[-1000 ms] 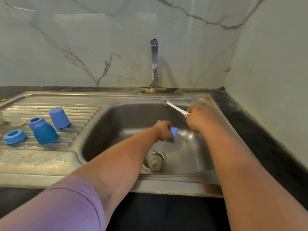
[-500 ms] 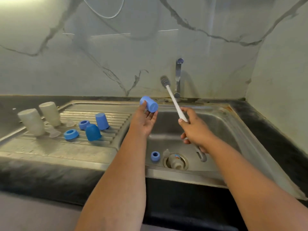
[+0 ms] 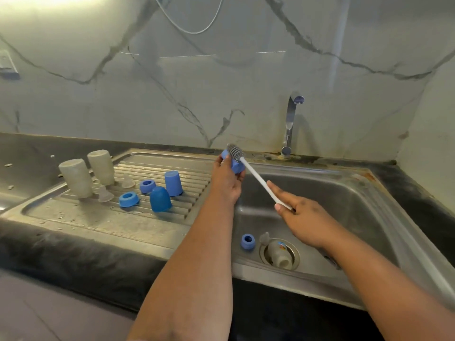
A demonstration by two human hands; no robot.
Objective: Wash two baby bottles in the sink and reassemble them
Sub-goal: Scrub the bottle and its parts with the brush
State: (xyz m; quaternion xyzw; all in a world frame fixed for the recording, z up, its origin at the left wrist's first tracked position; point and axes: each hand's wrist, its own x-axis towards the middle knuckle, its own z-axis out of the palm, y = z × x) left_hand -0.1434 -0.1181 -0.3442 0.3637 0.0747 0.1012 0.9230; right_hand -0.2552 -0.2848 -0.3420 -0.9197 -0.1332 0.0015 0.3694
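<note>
My left hand (image 3: 225, 182) holds a blue bottle cap (image 3: 234, 164) above the sink's left rim. My right hand (image 3: 301, 217) grips the white handle of a bottle brush (image 3: 258, 178), whose grey bristle head touches the cap. In the sink basin (image 3: 344, 207) a clear bottle (image 3: 278, 254) lies over the drain, with a blue collar ring (image 3: 248, 241) and a clear teat (image 3: 264, 238) beside it. On the drainboard (image 3: 98, 217) two clear bottles (image 3: 76, 178) (image 3: 101, 166) stand upside down, with two teats (image 3: 105, 194), two blue rings (image 3: 128, 199) and two blue caps (image 3: 160, 199) (image 3: 173, 183).
The tap (image 3: 290, 124) stands at the back of the sink, against the marble wall. A dark countertop (image 3: 413, 193) runs round the sink. A wire (image 3: 194, 23) hangs on the wall above.
The view has swung left and back. My left hand has lifted the blue cap out of the basin to the sink's left rim, and the brush head has come down against the cap.
</note>
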